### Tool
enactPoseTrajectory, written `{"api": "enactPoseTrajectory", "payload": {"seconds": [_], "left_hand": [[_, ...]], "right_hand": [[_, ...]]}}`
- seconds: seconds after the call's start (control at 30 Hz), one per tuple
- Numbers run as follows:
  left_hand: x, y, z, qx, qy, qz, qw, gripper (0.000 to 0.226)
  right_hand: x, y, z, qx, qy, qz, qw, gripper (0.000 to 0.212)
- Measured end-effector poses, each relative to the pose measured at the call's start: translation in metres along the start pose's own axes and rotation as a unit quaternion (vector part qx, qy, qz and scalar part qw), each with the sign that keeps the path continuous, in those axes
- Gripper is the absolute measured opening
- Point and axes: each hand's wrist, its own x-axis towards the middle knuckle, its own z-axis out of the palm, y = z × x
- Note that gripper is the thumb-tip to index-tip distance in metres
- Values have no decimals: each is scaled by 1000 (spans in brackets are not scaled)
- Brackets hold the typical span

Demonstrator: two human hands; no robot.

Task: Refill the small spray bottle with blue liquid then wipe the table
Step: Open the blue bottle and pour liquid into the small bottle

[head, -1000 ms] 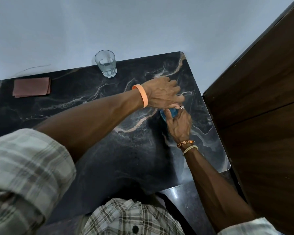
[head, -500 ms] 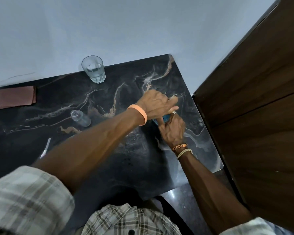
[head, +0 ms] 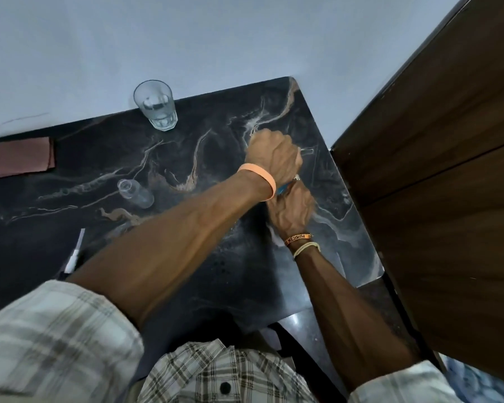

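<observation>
Together, left hand [head: 274,157] fisted over right hand [head: 293,209], both clasped around a mostly hidden blue container [head: 282,188].

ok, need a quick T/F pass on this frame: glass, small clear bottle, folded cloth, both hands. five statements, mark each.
1. The drinking glass stands upright at the table's far edge, near the wall. True.
2. The small clear bottle is full of blue liquid. False: it looks clear and empty, with no cap on its neck.
3. Both hands are together near the table's right edge, the left hand above the right hand. True; a sliver of something blue shows between them.
4. The folded brown cloth is under the right hand. False: it lies untouched at the far left.
5. The white sprayer tube is fitted in the bottle. False: it lies loose on the table.
</observation>
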Motion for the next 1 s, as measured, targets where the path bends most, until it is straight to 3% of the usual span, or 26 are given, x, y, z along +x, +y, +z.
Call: {"api": "enactPoseTrajectory", "payload": {"seconds": [0.07,0.2,0.3,0.37,0.47,0.63,0.77,0.9,1.0], "left_hand": [[0,-1,2,17,12,-14,1000,70],[-16,-8,-2,-2,8,-22,1000,76],[-26,-21,13,-157,31,42,986,60],[-34,-29,21,-309,2,91,947,45],[-40,-31,26,-402,4,38,915,53],[-37,-34,22,-413,53,-23,909,44],[-37,-38,28,-459,44,3,888,62],[-36,-43,30,-485,46,-20,873,50],[-35,-47,26,-477,39,-12,878,59]], "right_hand": [[-1,-2,-1,-6,-14,11,1000,31],[-3,1,1,-15,-20,4,1000,32],[-7,-1,1,6,1,-40,999,34],[-7,0,2,0,8,-57,998,36],[-5,-1,2,-9,14,-45,999,43],[-4,0,2,-9,22,-55,998,41],[-3,2,4,-15,16,-47,999,41],[-4,1,3,-10,25,-54,998,48],[-3,0,3,-11,17,-49,999,49]]}}
